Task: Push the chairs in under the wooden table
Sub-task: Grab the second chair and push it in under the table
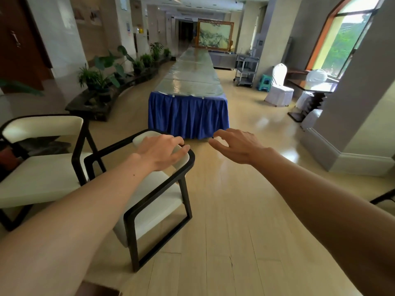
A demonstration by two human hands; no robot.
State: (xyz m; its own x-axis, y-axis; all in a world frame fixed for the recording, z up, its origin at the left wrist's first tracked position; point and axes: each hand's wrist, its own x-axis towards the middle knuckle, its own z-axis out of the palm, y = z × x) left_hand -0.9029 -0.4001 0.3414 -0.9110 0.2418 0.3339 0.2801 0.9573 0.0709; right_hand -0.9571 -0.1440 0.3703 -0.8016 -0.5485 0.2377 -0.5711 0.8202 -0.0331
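Observation:
Two chairs with black frames and cream cushions stand at the left. My left hand (162, 150) lies on top of the cream backrest of the near chair (158, 199), fingers curled over its far edge. The far chair (42, 174) stands just left of it, almost touching. My right hand (237, 146) hovers over the bare floor to the right of the near chair, fingers apart and holding nothing. A brown wooden corner (98, 290) shows at the bottom edge; I cannot tell whether it belongs to the table.
A long table with a blue skirt (188, 114) runs away straight ahead. A low planter with plants (102, 99) lines the left wall. White-covered chairs (277, 88), a cart (245, 69) and a pillar (352, 124) stand at the right. A dark chair frame (382, 198) pokes in at the right edge.

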